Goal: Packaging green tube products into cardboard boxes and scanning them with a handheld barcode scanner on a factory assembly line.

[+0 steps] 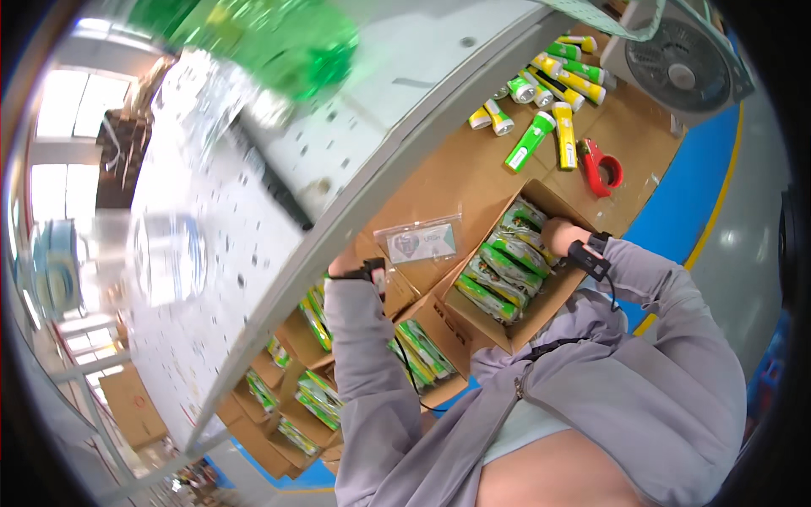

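Note:
My right hand (559,237) reaches into an open cardboard box (528,325) in front of me. Its fingers are curled against the packets; what they grip, if anything, is hidden. A row of green, white and yellow plastic packets (504,266) fills that box. My left hand (345,260) is at the lower edge of a raised white shelf, which hides its fingers. Near it, a clear zip bag (420,241) with a printed card inside lies on the brown cardboard surface (448,190).
Green and yellow flashlights (530,142) lie scattered at the far right, beside a red tape dispenser (599,167) and a grey fan (680,68). More boxes of packets (427,359) stand at the lower left. The white shelf (338,190) overhangs the left, carrying green and clear plastic (279,42).

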Motion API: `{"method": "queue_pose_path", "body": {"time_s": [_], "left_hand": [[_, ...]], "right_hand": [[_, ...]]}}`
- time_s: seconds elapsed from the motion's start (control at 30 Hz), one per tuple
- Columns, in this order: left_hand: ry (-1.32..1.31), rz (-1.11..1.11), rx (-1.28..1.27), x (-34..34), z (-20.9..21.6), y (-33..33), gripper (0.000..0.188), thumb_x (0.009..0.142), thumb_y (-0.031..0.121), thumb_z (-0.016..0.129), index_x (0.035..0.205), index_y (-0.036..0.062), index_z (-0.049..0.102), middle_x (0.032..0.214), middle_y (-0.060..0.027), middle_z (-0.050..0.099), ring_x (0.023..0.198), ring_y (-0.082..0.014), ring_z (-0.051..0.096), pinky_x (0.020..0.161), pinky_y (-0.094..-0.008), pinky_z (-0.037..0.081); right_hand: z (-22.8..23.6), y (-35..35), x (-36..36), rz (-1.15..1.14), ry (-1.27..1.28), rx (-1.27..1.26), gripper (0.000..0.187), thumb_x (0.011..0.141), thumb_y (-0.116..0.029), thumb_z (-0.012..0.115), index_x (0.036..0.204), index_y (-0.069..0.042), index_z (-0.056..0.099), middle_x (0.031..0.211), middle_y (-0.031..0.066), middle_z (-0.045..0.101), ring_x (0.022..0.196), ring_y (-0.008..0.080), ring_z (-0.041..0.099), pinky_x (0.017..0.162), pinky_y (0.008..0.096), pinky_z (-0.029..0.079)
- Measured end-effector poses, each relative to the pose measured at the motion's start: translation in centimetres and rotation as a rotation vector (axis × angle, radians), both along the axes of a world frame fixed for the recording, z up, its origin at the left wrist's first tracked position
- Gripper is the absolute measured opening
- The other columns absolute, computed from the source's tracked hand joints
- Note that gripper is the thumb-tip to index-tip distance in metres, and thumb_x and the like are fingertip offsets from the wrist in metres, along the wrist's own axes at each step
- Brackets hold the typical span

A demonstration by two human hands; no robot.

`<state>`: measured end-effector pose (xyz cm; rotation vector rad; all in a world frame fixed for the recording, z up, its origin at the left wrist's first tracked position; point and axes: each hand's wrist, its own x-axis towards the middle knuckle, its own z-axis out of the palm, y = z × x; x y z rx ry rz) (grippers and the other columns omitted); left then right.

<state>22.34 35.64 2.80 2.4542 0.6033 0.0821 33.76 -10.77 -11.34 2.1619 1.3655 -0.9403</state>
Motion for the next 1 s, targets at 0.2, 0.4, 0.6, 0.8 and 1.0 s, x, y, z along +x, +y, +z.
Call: {"method": "queue_pose_path", "body": {"time_s": [0.2, 0.4, 0.6, 0.8, 1.0], "left_hand": [[0.645, 0.098, 0.211, 6.2, -6.5, 6.7, 0.051, 0.078, 0.038, 0.06, 0.104, -0.0061, 0.061, 0.1, -0.021, 0.064, 0.088, -0.0276, 0.063, 0.075, -0.0318, 0.049], [0.839, 0.089, 0.484, 5.1, -12.1, 11.1, 0.056, 0.07, 0.039, 0.063, 0.098, -0.0097, 0.062, 0.101, -0.0222, 0.063, 0.089, -0.0284, 0.062, 0.075, -0.0322, 0.05], [0.583, 0.359, -0.253, 7.0, -7.0, 3.6, 0.039, 0.067, 0.023, 0.055, 0.093, -0.0055, 0.062, 0.093, -0.0168, 0.061, 0.091, -0.0275, 0.058, 0.07, -0.0381, 0.051], [-0.003, -0.016, -0.712, 6.1, 2.5, -8.1, 0.023, 0.075, 0.015, 0.052, 0.092, -0.0013, 0.054, 0.094, -0.0125, 0.057, 0.086, -0.0239, 0.059, 0.073, -0.0378, 0.053], [-0.007, 0.272, -1.213, 1.8, 13.7, -23.2, 0.025, 0.083, 0.005, 0.055, 0.106, -0.0041, 0.054, 0.096, -0.0122, 0.062, 0.087, -0.0224, 0.063, 0.074, -0.0347, 0.055]], "right_hand": [[18.5, -1.6, -2.4, -0.517, 0.338, 0.389, 0.024, 0.082, -0.013, 0.056, 0.103, -0.002, 0.057, 0.092, 0.0167, 0.062, 0.084, 0.034, 0.061, 0.074, 0.0411, 0.05], [22.2, -6.6, -6.2, -0.94, 0.357, 0.914, 0.019, 0.086, -0.01, 0.053, 0.102, 0.0, 0.056, 0.092, 0.0134, 0.058, 0.084, 0.0304, 0.059, 0.073, 0.0386, 0.047], [22.5, -5.5, -6.2, -0.96, 0.324, 1.069, 0.014, 0.086, -0.007, 0.052, 0.098, 0.0, 0.056, 0.086, 0.0137, 0.058, 0.082, 0.0317, 0.058, 0.072, 0.0384, 0.046], [22.6, -2.2, -4.2, -0.773, 0.41, 1.205, 0.017, 0.084, -0.01, 0.056, 0.098, -0.001, 0.055, 0.086, 0.0145, 0.059, 0.08, 0.0311, 0.058, 0.069, 0.0391, 0.046], [26.0, 0.9, -6.5, -0.887, 0.676, 1.438, 0.042, 0.086, -0.017, 0.06, 0.121, 0.0, 0.043, 0.104, 0.0146, 0.057, 0.085, 0.0234, 0.061, 0.073, 0.033, 0.048]]}}
